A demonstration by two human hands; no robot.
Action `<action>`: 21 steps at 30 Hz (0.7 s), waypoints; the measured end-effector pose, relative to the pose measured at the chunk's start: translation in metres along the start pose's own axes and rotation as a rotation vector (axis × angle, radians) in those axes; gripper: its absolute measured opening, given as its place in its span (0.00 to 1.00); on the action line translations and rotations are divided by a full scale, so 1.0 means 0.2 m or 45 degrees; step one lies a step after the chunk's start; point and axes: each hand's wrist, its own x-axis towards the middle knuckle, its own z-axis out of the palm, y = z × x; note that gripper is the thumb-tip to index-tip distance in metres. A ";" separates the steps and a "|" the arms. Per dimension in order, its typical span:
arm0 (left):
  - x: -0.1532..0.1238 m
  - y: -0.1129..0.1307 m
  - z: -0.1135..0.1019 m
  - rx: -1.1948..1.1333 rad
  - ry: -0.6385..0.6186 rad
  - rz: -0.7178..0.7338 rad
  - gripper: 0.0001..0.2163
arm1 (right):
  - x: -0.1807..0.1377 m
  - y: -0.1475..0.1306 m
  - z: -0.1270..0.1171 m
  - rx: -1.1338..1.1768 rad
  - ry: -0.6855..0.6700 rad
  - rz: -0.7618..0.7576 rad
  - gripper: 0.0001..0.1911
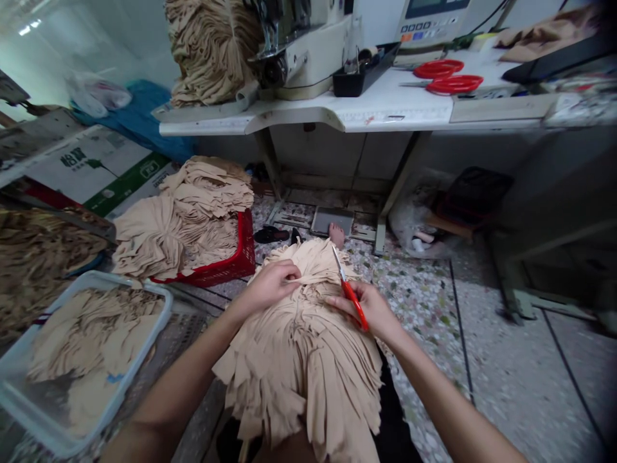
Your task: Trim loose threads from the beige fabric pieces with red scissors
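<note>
A thin strip is pinched and pulled taut by the left hand over the pile of beige fabric pieces laid on the lap, so that it is reached by the red scissors, on which the grip of the right hand is closed.

Speckled terrazzo floor: red plastic basket heaped with beige fabric pieces, pale translucent plastic bin holding same, grey metal foot pedal, black sandal. White worktable: cream sewing machine, black plastic tray, two red-handled scissors, tall beige fabric stack.
</note>
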 end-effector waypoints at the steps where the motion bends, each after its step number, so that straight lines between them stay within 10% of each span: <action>1: -0.02 0.01 -0.01 -0.057 0.004 0.020 0.04 | 0.01 -0.01 0.02 0.051 0.003 -0.005 0.27; 10: -0.29 0.08 -0.05 -0.076 -0.149 0.139 0.07 | 0.16 -0.14 0.27 0.370 0.047 -0.137 0.27; 16: -0.42 -0.06 -0.04 -0.238 0.126 -0.204 0.11 | 0.14 -0.14 0.23 0.495 0.086 -0.086 0.25; 21: -0.38 -0.07 -0.01 -0.567 0.037 -0.449 0.18 | 0.09 -0.18 0.22 0.344 0.007 -0.103 0.24</action>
